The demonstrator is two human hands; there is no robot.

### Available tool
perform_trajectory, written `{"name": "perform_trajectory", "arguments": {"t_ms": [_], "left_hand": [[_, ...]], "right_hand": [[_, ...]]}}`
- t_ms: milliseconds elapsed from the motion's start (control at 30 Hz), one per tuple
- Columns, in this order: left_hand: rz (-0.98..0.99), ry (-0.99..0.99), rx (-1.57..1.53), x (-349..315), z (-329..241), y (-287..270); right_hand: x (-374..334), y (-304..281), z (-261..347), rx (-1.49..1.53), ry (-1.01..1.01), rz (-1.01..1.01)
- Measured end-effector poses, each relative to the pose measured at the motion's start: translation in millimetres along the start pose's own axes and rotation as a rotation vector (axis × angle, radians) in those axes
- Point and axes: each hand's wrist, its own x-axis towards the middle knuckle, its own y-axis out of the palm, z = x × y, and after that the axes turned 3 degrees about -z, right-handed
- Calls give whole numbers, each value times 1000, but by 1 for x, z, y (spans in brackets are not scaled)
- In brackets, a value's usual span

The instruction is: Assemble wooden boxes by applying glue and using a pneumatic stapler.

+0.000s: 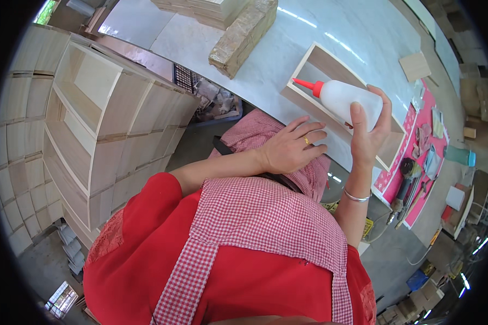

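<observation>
Soft white plastic bottle with a pointed red tip [352, 103]: it is on its side above the pale wooden box with four thin walls [335, 62], and its tip points to the left.
Right hand [371, 127]: its fingers wrap around the bottle, with the thumb on the near side. It has a silver bangle on the wrist.
Left hand [295, 149]: it holds nothing. Its fingers are a little spread and a bit bent, near the box's near wall. I cannot tell if they touch the bench.
Step with the bottle: my guess is that the person is getting the tip lined up with the box. I see no drop coming out.
Next move for the tip: I think it calls for a small tilt down, a soft squeeze, and the left hand to keep the box still.
Box walls: they are thin, so the tip could slip off, I think. The box's near wall sits close to the front edge of the shiny pale bench [363, 38].
Room on the far side: bare bench lies past the box's far wall. A long block wrapped in shiny brown tape [244, 40] lies farther off to the left.
Room on the right: a small flat square of pale wood [415, 66] and a bright pink sheet with tools on it [427, 100] are there.
Room on the near side: the red-and-white checked apron [271, 216] is close, so the elbows have less room there.
</observation>
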Motion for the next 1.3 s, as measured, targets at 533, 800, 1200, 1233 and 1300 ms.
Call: {"name": "perform_trajectory", "arguments": {"t_ms": [533, 800, 1200, 1233, 1300], "left_hand": [[3, -50, -54, -3, 4, 2], [-14, -39, -55, -3, 4, 2], [-14, -35, -66, -4, 4, 1], [-17, -32, -71, -4, 4, 1], [-15, -44, -71, -5, 3, -1]], "right_hand": [[7, -7, -2, 129, 13, -35], [32, -9, 29, -188, -19, 5], [74, -18, 37, -568, 31, 14], [76, -17, 41, -617, 28, 42], [76, -17, 48, -539, 96, 57]]}}
